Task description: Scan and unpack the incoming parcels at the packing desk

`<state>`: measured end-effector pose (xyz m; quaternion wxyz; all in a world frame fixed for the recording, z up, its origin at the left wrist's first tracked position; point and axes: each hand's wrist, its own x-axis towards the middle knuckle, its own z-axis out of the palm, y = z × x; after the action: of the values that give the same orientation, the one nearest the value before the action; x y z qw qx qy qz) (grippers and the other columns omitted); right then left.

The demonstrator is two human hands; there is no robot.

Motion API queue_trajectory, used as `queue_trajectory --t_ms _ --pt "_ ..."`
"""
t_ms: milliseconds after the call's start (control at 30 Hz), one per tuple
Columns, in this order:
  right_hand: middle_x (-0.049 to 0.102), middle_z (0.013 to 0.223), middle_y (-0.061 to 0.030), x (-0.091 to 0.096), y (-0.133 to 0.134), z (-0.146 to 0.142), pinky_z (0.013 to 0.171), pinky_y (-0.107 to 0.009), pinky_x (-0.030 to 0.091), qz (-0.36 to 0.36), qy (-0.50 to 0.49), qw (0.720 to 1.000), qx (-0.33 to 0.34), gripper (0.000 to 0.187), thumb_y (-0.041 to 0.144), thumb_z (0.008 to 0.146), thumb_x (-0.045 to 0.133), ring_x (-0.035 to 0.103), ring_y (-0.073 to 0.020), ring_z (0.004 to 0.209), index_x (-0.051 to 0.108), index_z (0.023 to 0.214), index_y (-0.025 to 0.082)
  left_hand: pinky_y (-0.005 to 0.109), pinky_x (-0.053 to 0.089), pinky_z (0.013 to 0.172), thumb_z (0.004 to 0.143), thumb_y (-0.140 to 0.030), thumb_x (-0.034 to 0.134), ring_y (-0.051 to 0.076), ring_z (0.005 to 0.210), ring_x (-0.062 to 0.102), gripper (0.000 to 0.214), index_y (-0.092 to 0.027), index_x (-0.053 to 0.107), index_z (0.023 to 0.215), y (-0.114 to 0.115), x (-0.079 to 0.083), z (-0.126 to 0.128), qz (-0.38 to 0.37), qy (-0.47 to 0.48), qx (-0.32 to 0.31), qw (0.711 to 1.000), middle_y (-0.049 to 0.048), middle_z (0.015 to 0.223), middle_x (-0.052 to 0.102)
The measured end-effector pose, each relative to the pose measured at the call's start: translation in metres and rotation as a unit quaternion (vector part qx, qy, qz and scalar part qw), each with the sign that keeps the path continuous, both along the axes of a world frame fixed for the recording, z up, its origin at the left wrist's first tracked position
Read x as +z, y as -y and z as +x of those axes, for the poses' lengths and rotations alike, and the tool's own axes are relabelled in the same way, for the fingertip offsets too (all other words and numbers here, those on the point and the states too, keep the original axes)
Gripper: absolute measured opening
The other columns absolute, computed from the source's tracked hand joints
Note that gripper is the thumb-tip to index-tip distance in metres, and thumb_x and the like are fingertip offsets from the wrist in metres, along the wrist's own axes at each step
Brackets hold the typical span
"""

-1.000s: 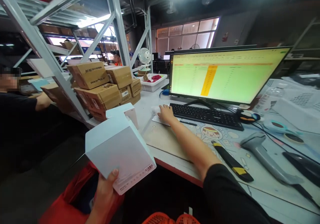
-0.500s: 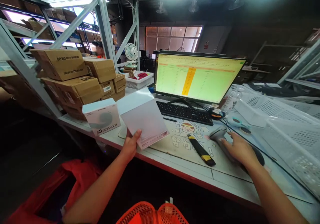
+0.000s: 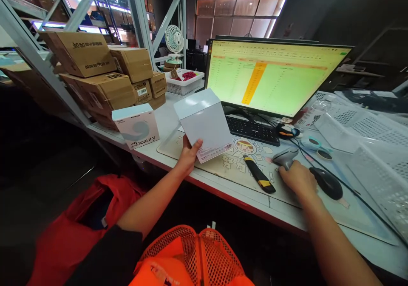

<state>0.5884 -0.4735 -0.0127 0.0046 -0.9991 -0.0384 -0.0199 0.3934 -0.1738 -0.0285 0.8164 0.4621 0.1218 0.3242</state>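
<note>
- White box (image 3: 207, 124), over the surface (image 3: 167, 116), pinched at its lower edge by my left fingers (image 3: 198, 144).
- Grey scanner (image 3: 287, 154): my right fingers (image 3: 296, 170) curl round its handle.
- Barcode (image 3: 228, 146): best kept uncovered and turned toward the scanner.
- 1 printed box (image 3: 137, 127) stands left, near cardboard cartons (image 3: 111, 91).

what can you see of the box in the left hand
The box is pale, looks like cardboard, and shows a shiny bluish face at the top. Its larger face is mostly plain, with small print and a barcode along the lower edge. It tilts, the left hand holding its lower left, thumb on the larger face. Whether it touches the mat is unclear.
</note>
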Motion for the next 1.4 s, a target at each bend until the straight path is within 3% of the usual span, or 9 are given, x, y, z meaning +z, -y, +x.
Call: queue_trajectory --t_ms 167,333,500,733,867,1033,1133,1233,1400 --pt "0.071 0.11 -0.0307 0.022 -0.005 -0.011 0.084 -0.05 0.054 0.017 0.013 1.0 0.005 0.051 0.039 0.093 0.047 0.07 -0.0423 0.103 0.067 0.121 0.002 0.038 0.051 0.105 0.069 -0.062 0.09 0.025 0.126 0.06 0.081 -0.029 0.044 0.127 -0.006 -0.004 0.001 0.035 -0.006 0.03 0.999 0.0067 0.13 0.063" --pt "0.072 0.076 -0.0097 0.058 0.017 -0.063 0.065 -0.04 0.054 0.17 -0.02 0.956 0.24 0.047 0.065 0.085 0.058 0.068 -0.0298 0.071 0.073 0.09 0.021 0.038 0.051 0.103 0.073 -0.063 0.087 0.024 0.121 0.063 0.075 -0.027 0.045 0.125 -0.009 -0.013 0.009 0.087 -0.004 0.033 0.996 0.0067 0.124 0.065" --pt "0.077 0.085 -0.0063 0.073 0.009 -0.111 0.066 -0.035 0.054 0.255 -0.06 0.882 0.392 0.039 0.058 0.087 0.063 0.07 -0.0257 0.075 0.075 0.095 0.022 0.039 0.05 0.106 0.071 -0.063 0.088 0.026 0.123 0.062 0.077 -0.027 0.045 0.125 -0.004 -0.011 0.017 0.092 -0.003 0.023 0.995 0.0069 0.124 0.065" --pt "0.074 0.081 -0.0096 0.041 0.001 -0.05 0.065 -0.035 0.048 0.142 0.038 0.956 0.255 0.038 0.056 0.088 0.059 0.068 -0.0277 0.073 0.068 0.095 0.019 0.039 0.052 0.1 0.072 -0.066 0.085 0.026 0.116 0.064 0.08 -0.025 0.047 0.128 -0.007 -0.008 0.004 0.12 -0.025 0.032 0.992 0.0091 0.121 0.066" --pt "0.075 0.105 -0.0194 0.015 0.008 -0.014 0.072 -0.038 0.049 0.026 0.044 0.99 0.132 0.04 0.045 0.096 0.051 0.071 -0.0334 0.094 0.066 0.115 0.013 0.039 0.052 0.102 0.074 -0.064 0.084 0.027 0.12 0.062 0.076 -0.024 0.052 0.129 -0.018 -0.018 -0.015 0.14 -0.037 0.042 0.989 0.0088 0.125 0.065" --pt "0.066 0.13 -0.0273 0.015 0.014 -0.026 0.1 -0.049 0.049 -0.003 0.033 0.993 0.11 0.054 0.039 0.096 0.053 0.064 -0.04 0.121 0.059 0.136 0.003 0.044 0.052 0.105 0.072 -0.065 0.084 0.034 0.123 0.063 0.075 -0.021 0.061 0.128 -0.032 -0.029 -0.049 0.173 -0.067 -0.042 0.982 0.0117 0.124 0.069" --pt "0.056 0.148 -0.0231 0.03 0.014 -0.076 0.11 -0.052 0.045 0.125 0.03 0.97 0.206 0.067 0.047 0.091 0.062 0.056 -0.0389 0.132 0.055 0.147 0.011 0.049 0.054 0.102 0.066 -0.073 0.084 0.039 0.119 0.065 0.085 -0.018 0.064 0.128 -0.027 -0.029 -0.067 0.194 -0.077 -0.158 0.965 0.0155 0.122 0.072" --pt "0.058 0.149 -0.0143 0.036 0.001 -0.145 0.101 -0.046 0.054 0.3 -0.144 0.879 0.341 0.1 0.059 0.075 0.081 0.065 -0.032 0.119 0.04 0.16 0.025 0.053 0.054 0.102 0.063 -0.082 0.08 0.043 0.121 0.064 0.094 -0.017 0.065 0.13 -0.003 -0.029 -0.076 0.219 -0.091 -0.249 0.939 0.0174 0.125 0.072" --pt "0.068 0.134 -0.0153 0.018 -0.014 -0.209 0.099 -0.043 0.056 0.453 -0.194 0.815 0.304 0.088 0.06 0.077 0.078 0.067 -0.0321 0.116 0.051 0.151 0.02 0.051 0.054 0.105 0.068 -0.088 0.071 0.041 0.13 0.059 0.104 -0.023 0.053 0.147 0.026 -0.037 -0.093 0.251 -0.074 -0.337 0.904 0.0174 0.141 0.063"
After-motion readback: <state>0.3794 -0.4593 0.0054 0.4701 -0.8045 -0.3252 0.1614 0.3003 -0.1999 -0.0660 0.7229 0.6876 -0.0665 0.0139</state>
